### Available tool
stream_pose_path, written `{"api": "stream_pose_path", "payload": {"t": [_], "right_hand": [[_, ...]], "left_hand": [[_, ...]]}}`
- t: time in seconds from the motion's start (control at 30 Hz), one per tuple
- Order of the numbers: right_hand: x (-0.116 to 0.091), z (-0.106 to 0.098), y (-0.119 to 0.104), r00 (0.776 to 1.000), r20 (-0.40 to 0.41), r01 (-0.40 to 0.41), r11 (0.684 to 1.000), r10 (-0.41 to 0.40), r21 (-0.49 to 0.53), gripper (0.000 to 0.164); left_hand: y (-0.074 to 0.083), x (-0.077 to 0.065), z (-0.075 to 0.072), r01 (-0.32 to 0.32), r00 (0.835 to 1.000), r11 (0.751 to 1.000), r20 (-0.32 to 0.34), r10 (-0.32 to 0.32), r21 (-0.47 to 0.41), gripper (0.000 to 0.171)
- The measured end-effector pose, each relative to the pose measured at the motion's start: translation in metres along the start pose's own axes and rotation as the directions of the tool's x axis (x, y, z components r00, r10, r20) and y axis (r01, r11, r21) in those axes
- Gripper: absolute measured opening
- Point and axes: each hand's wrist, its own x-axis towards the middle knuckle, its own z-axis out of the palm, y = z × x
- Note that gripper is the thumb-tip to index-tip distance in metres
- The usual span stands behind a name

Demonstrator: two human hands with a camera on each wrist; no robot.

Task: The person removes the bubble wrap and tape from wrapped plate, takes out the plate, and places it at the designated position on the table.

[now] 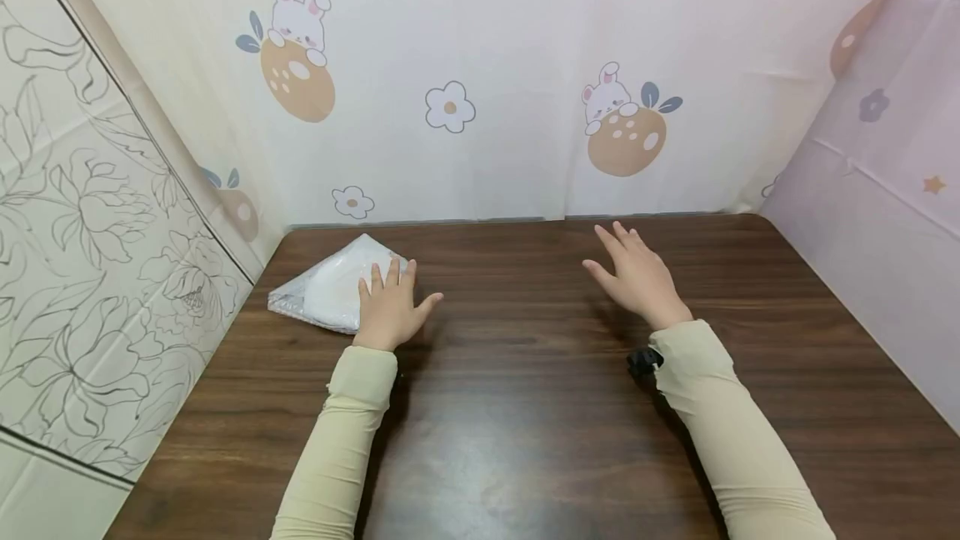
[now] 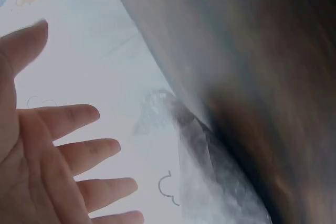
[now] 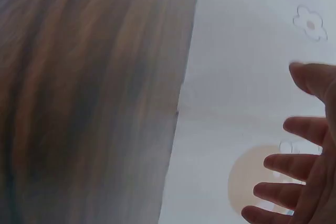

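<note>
A white packet in clear, crinkled plastic wrap (image 1: 330, 286) lies at the far left of the brown wooden table (image 1: 510, 340). My left hand (image 1: 390, 311) is over its right side in the head view, fingers spread and straight, gripping nothing. In the left wrist view the plastic wrap (image 2: 226, 182) shows beyond the fingertips, along the table's far edge. My right hand (image 1: 637, 277) hovers above the table's back right part, its fingers extended and holding nothing. The right wrist view shows that hand (image 3: 310, 166) with its fingers apart, against the patterned curtain.
A white curtain with rabbits and flowers (image 1: 517, 90) hangs right behind the table's back edge. On the left stands a panel with line-drawn flowers (image 1: 97, 215), and a pale curtain (image 1: 892, 157) borders the right side. A small black device (image 1: 643, 362) sits at my right wrist.
</note>
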Motion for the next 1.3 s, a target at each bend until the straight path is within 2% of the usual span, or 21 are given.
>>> {"api": "stream_pose_path", "payload": {"t": [0.27,0.43,0.63,0.87,1.07,1.3], "right_hand": [[0.019,-0.006,-0.023,0.999,-0.029,0.025,0.987,-0.021,0.162,0.064],[0.029,-0.005,-0.040,0.999,-0.021,0.047,0.969,-0.044,0.244,0.063],[0.041,0.000,-0.067,0.996,-0.041,0.089,0.943,-0.080,0.320,0.060],[0.055,0.014,-0.097,0.995,-0.009,0.098,0.909,-0.103,0.405,0.059],[0.067,0.026,-0.119,0.992,0.032,0.096,0.889,-0.123,0.449,0.060],[0.075,0.047,-0.143,0.982,0.073,0.121,0.875,-0.175,0.470,0.059]], "left_hand": [[-0.018,-0.002,-0.012,-0.053,0.995,0.996,-0.085,0.046,-0.078,0.070],[-0.037,-0.004,-0.016,-0.047,0.993,0.991,-0.116,0.033,-0.124,0.068],[-0.060,-0.005,-0.024,-0.004,0.996,0.985,-0.090,-0.012,-0.173,0.069],[-0.086,-0.007,-0.033,0.030,0.998,0.976,-0.049,-0.041,-0.216,0.073],[-0.106,-0.005,-0.033,0.055,0.998,0.971,0.006,-0.056,-0.232,0.076],[-0.127,-0.002,-0.032,0.077,0.997,0.967,0.025,-0.073,-0.243,0.078]]}}
